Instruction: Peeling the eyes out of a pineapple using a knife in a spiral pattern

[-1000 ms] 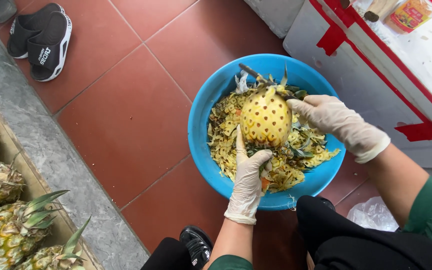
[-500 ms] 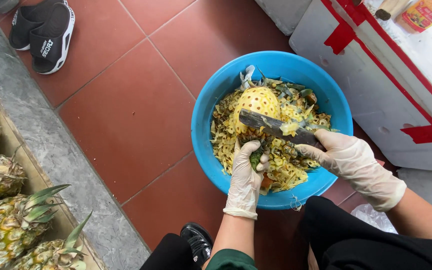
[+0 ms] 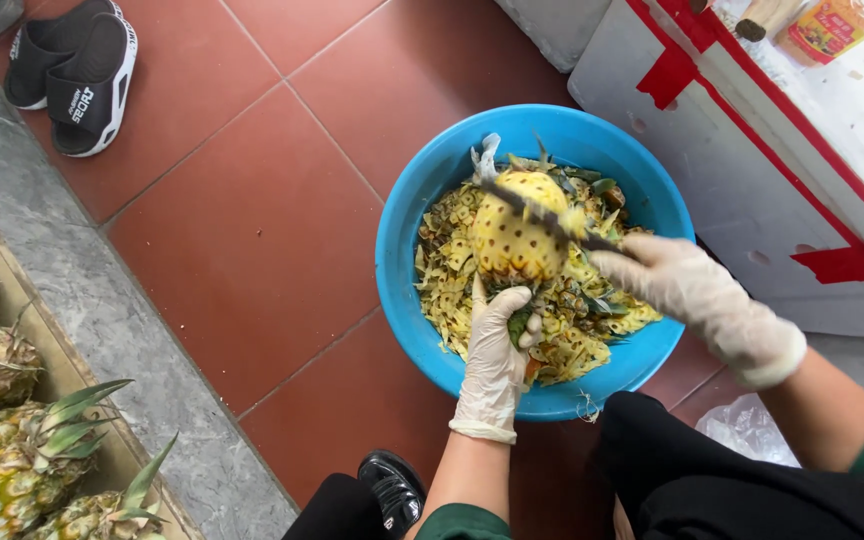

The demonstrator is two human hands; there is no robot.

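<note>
Both hands wear pale thin gloves and work over the blue basin (image 3: 407,240), which sits on the red tile floor (image 3: 242,230). Reaching up from the basin's near rim, the left hand (image 3: 497,350) closes its fingers around the lower end of a peeled pineapple (image 3: 512,235), holding the yellow fruit upright above the basin's middle. Coming in from the basin's right side, the right hand (image 3: 677,290) is clenched round the handle of a knife (image 3: 552,215), whose dark blade lies slantwise across the top of the fruit (the edge touches the flesh). Peelings (image 3: 582,325) and bits of green crown heap the basin under and around the fruit. Well left of the basin, unpeeled pineapples (image 3: 22,470) lie beyond a grey stone kerb (image 3: 102,330); far up-left of it sit black sandals (image 3: 77,65), and a white box with red tape (image 3: 782,170) stands just right of it.
</note>
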